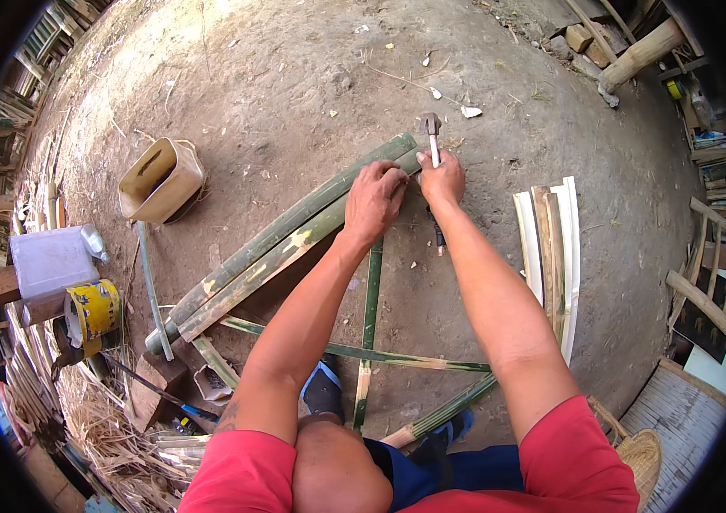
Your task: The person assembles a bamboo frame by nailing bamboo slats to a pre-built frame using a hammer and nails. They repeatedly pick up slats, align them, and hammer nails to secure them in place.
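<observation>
Left hand [373,198]: we're seeing it pressing down, fingers curled on the bamboo pole [282,244].
Right hand [442,178]: gripping a hammer [431,137], head pointing to 12 o'clock.
Pole: lying on the dirt ground [294,77], running from 7 to 1 o'clock.
Progress: we're judging it midway; split strips [551,248] at 3 o'clock are done, crossed slats [370,321] are loose.

The ground [294,68] is bare brown dirt. Two long green bamboo halves [277,248] lie on it side by side. Thin green bamboo strips [369,316] cross on the dirt near them. A stack of pale split slats [551,248] lies to the right. A tan box [160,179] sits on the left, near a yellow can [94,312]. Dry straw [115,436] lies at the lower left.
</observation>
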Demonstrator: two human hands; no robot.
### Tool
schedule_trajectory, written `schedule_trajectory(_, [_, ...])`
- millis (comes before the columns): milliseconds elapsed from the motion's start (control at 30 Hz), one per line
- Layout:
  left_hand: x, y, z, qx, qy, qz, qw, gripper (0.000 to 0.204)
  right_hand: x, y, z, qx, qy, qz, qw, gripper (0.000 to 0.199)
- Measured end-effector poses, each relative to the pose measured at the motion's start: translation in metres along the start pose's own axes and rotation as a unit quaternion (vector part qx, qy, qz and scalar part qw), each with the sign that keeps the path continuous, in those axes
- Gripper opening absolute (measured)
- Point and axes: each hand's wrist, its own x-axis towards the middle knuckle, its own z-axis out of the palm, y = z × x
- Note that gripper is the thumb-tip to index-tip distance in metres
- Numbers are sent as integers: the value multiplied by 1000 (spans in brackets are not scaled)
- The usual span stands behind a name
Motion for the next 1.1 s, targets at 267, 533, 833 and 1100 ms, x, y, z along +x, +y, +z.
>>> schedule_trajectory(267, [-51,-28,-40,111,-37,69,991,18,-18,2,-1,39,-6,-73,997,28])
schedule_trajectory(533, [-53,-30,-46,114,-42,78,990,18,-14,3,3,-19,-5,-66,998,32])
schedule_trajectory(833, [-35,-32,-30,133,-80,87,984,21,-4,3,0,12,-20,0,1000,36])
schedule_trajectory(1100, [-36,-25,-27,202,-76,90,972,19,1,8,2,64,-34,17,997,30])
